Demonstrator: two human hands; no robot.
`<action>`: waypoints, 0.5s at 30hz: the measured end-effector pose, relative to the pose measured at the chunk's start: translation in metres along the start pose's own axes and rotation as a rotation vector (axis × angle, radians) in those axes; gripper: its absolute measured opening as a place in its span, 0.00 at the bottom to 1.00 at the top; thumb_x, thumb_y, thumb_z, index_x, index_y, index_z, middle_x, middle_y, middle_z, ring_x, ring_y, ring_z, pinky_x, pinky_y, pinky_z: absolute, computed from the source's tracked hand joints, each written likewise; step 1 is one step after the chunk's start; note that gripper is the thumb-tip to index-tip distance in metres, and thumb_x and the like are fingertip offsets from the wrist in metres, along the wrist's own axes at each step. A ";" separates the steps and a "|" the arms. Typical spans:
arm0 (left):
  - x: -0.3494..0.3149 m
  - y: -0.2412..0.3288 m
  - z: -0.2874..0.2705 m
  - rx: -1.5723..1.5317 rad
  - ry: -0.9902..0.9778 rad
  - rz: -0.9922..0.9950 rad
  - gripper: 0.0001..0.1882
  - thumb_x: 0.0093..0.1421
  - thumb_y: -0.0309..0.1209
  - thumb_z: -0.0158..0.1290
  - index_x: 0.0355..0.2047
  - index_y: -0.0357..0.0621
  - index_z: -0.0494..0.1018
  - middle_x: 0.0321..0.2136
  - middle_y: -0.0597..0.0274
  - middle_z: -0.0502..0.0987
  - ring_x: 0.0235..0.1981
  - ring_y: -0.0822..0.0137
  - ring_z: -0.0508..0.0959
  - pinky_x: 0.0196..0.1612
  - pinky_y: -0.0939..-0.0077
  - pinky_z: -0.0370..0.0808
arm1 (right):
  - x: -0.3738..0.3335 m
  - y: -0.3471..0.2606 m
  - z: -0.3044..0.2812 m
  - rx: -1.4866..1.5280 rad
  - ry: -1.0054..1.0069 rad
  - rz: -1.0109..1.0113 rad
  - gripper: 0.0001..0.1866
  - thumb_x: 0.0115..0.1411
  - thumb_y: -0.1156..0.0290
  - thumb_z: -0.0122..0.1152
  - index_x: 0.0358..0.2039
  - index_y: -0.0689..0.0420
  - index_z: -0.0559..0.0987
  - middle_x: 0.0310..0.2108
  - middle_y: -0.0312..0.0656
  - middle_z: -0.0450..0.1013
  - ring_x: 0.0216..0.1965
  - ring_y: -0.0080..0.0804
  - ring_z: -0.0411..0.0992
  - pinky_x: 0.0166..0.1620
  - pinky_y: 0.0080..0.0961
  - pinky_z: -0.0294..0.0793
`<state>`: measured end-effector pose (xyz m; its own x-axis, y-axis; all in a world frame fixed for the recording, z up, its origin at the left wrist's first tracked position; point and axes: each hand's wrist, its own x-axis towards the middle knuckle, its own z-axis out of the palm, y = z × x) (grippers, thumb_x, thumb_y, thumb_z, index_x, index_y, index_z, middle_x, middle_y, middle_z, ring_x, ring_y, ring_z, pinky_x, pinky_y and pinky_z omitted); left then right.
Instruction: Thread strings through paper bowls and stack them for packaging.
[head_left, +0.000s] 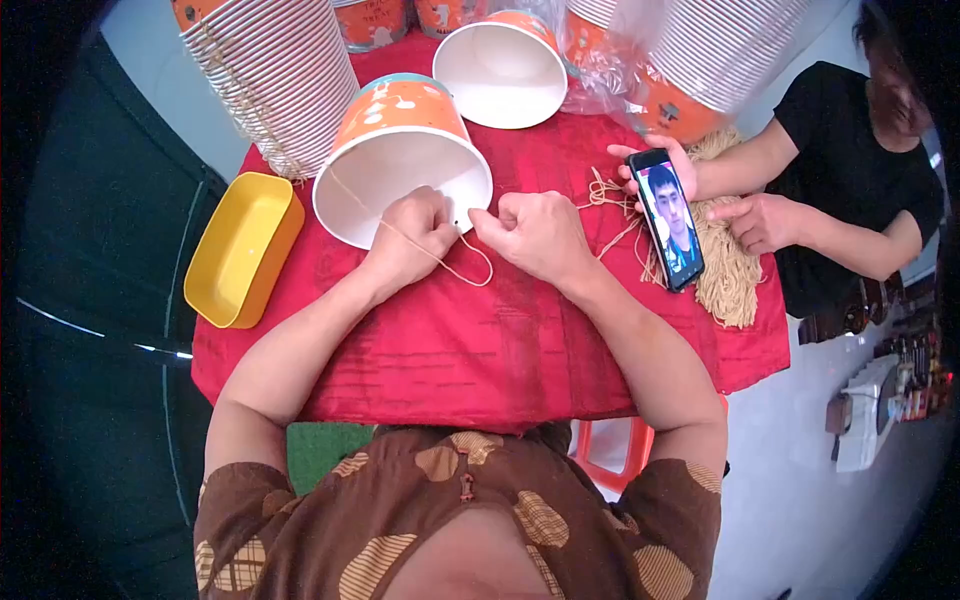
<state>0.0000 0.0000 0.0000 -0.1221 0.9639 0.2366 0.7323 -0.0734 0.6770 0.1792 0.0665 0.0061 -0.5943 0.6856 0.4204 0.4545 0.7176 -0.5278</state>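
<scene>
We see a red counter [440, 375] with darker streaks. Our tub [400, 150] is white inside and orange outside, with white figures and a teal band at its base; our string [480, 285] is pale tan. Towards the far edge, a second tub [500, 75] repeats the white and orange. Near the left edge, the box [278, 255] is yellow. Near the right edge, the hank [732, 275] is tan and the phone [670, 220] black-edged. Our shirt [430, 500] is brown with striped and checked tan patches.

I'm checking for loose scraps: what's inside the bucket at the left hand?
A thin cord crosses the opening of the bucket; no scraps show. The left hand covers part of the inner wall, so whatever lies behind it can't be seen.
</scene>
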 end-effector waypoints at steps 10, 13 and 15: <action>0.001 -0.007 0.001 0.027 0.010 0.038 0.08 0.48 0.26 0.55 0.20 0.33 0.70 0.24 0.44 0.74 0.27 0.48 0.76 0.32 0.59 0.71 | 0.005 -0.004 0.017 -0.003 0.090 0.060 0.21 0.56 0.57 0.59 0.17 0.63 0.77 0.16 0.55 0.71 0.21 0.51 0.74 0.26 0.44 0.72; 0.002 -0.010 0.003 0.014 0.016 0.051 0.08 0.48 0.26 0.55 0.21 0.32 0.71 0.25 0.43 0.74 0.28 0.48 0.76 0.32 0.59 0.72 | 0.006 -0.004 0.021 0.065 0.047 0.060 0.20 0.58 0.60 0.55 0.20 0.64 0.78 0.18 0.58 0.72 0.23 0.55 0.75 0.28 0.47 0.74; 0.001 -0.010 0.002 0.011 0.025 0.060 0.08 0.48 0.27 0.55 0.22 0.32 0.71 0.25 0.43 0.74 0.28 0.48 0.77 0.33 0.59 0.72 | 0.007 -0.001 0.025 0.115 0.047 0.048 0.19 0.58 0.61 0.55 0.21 0.65 0.79 0.18 0.59 0.72 0.23 0.55 0.75 0.28 0.47 0.73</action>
<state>-0.0063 0.0026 -0.0081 -0.0941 0.9513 0.2936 0.7464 -0.1278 0.6532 0.1583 0.0672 -0.0087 -0.5405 0.7257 0.4256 0.4006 0.6668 -0.6284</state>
